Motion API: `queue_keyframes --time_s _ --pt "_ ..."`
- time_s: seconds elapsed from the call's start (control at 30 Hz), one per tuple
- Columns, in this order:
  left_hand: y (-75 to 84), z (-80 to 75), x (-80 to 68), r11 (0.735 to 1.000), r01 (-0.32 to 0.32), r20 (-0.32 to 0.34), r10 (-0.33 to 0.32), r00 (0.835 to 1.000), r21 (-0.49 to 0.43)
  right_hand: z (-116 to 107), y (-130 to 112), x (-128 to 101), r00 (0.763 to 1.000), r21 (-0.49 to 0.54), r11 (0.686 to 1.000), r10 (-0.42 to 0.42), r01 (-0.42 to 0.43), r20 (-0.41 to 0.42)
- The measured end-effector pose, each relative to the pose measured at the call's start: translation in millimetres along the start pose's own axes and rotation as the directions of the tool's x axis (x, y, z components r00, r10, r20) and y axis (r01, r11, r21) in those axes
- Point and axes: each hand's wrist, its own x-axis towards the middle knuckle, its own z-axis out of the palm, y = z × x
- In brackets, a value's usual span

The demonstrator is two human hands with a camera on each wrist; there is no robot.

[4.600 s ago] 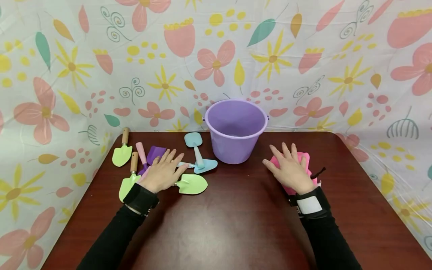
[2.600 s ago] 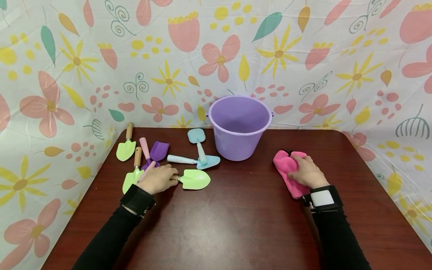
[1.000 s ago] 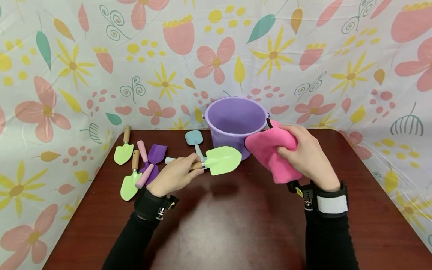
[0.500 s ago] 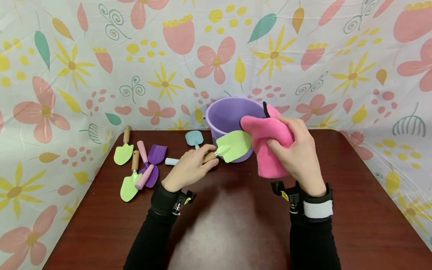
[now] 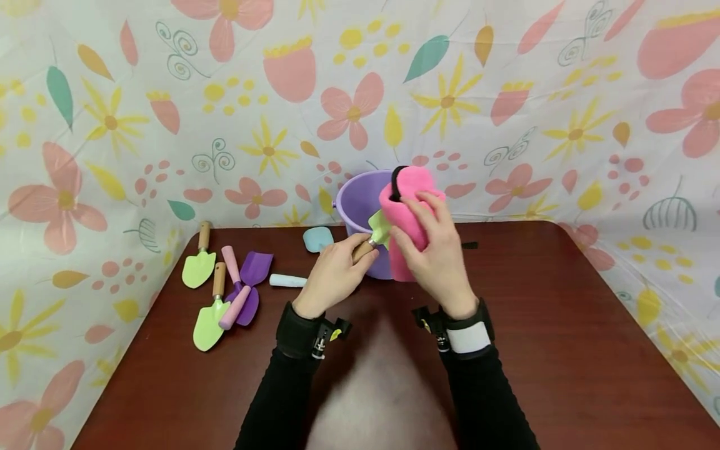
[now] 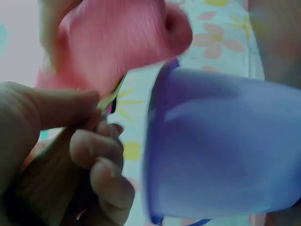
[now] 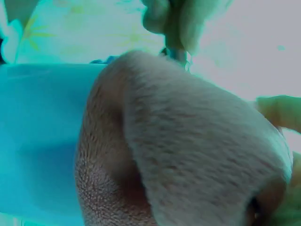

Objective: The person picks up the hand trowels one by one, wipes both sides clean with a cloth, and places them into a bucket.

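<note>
My left hand (image 5: 336, 270) grips the wooden handle of a green toy trowel (image 5: 378, 227), held up in front of the purple bucket (image 5: 360, 206). My right hand (image 5: 434, 253) holds a pink cloth (image 5: 409, 194) wrapped over the trowel's blade, so most of the blade is hidden. In the left wrist view my curled fingers (image 6: 101, 162) close on the handle, with the pink cloth (image 6: 117, 42) above and the bucket (image 6: 221, 146) beside it. The right wrist view is filled by the cloth (image 7: 188, 155), off-colour and blurred.
On the brown table (image 5: 562, 350) at left lie two green trowels (image 5: 198, 267) (image 5: 208, 315), a purple shovel with a pink handle (image 5: 244, 297) and a light blue tool (image 5: 316, 239) with a pale handle (image 5: 287, 280). A flowered sheet (image 5: 506, 106) walls the back and sides.
Both hands have risen and come together before the bucket. The cloth, earlier beside the trowel's blade, now covers it. Earlier still, each hand took its object from the table.
</note>
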Motion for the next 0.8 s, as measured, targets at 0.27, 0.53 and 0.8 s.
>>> queue_keyframes --time_s 0.27,0.53,0.8 --pt "-5.5 2.7 -4.9 0.992 0.039 -0.075 -0.048 0.996 -0.116 17 -3 -1 0.997 0.04 0.997 -0.07 0.069 0.024" --pt "-1.0 6.9 -4.3 0.994 -0.025 -0.09 0.016 0.996 -0.103 21 -1 -5 0.994 -0.036 0.997 0.06 -0.064 -0.089" --pt "3.2 9.7 -5.7 0.996 -0.013 -0.071 0.006 0.997 -0.092 22 0 -5 0.973 -0.07 0.987 0.13 -0.146 -0.19"
